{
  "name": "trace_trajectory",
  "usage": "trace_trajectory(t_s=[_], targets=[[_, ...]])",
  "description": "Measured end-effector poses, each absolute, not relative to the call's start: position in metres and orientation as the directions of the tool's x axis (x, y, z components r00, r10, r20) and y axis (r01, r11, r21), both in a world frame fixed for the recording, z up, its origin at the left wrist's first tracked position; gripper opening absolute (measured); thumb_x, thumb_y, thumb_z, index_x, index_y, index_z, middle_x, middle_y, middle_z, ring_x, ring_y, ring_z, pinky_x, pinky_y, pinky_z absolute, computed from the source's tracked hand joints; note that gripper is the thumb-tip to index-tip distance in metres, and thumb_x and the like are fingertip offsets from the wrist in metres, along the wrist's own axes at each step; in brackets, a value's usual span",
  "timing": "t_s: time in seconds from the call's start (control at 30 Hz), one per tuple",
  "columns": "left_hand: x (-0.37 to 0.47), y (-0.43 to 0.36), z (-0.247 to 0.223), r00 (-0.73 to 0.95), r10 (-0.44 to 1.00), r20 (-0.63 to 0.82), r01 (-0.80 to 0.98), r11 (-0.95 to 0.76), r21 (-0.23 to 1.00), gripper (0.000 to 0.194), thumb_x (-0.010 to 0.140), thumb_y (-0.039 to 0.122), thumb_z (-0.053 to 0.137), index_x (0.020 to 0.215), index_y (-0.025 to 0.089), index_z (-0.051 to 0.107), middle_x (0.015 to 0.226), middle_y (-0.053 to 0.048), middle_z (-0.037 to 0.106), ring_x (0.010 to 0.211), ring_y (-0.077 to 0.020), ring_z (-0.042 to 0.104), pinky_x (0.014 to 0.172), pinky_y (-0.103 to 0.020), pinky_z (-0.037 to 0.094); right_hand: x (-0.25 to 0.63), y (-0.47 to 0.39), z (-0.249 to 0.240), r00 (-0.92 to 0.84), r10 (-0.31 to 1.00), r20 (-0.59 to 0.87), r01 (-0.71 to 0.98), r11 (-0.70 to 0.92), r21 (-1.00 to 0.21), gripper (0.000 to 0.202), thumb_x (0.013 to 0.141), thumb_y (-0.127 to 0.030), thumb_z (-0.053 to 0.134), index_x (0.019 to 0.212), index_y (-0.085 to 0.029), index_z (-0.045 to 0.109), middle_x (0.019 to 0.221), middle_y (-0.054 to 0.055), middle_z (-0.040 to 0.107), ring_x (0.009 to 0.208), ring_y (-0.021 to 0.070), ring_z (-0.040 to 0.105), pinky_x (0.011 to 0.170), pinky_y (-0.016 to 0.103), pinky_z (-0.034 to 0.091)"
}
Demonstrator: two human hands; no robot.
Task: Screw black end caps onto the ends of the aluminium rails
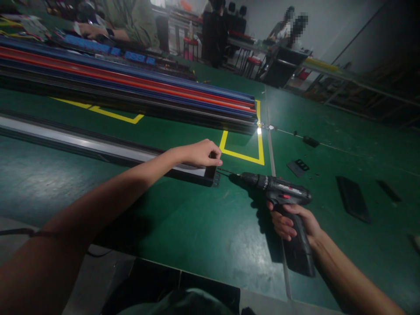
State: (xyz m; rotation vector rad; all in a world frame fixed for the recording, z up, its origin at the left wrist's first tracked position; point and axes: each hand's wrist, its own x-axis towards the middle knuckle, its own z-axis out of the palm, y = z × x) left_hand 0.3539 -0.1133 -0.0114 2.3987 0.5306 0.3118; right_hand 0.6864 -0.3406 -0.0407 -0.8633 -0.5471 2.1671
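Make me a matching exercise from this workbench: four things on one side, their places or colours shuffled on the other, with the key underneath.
Things:
1. Power drill
2. Left hand
3. Stack of long bars
4. Yellow tape

Places or colours:
A. Red, blue and dark stripes
B. Laid flat in angular lines on the green tabletop
C. Held in the right hand
D. At the end of the long black channel with a pale inside

Right pairs: 1-C, 2-D, 3-A, 4-B
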Motion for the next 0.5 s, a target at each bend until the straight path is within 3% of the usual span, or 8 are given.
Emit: trace_trajectory(t_s=[0.5], targets=[[0.3543, -0.1139, -0.0089, 0.892, 0.443, 0.089, 0.288, -0.71, 0.642, 0.029, 0.089, 0.039, 0.063, 0.073, 0.016, 0.069, 0.068, -0.001, 0.064, 0.064, -0.0126, 0.055, 0.069, -0.028, 0.038, 0.6828, -0.3415, -0.0386, -0.488, 0.763, -0.424, -0.46, -0.637, -0.618, 0.023, 0.09, -0.034, 0.071, 0.104, -0.015, 0.066, 0.058, -0.009, 0.041, 0.044, 0.007, 0.033, 0.047, 0.022, 0.047]])
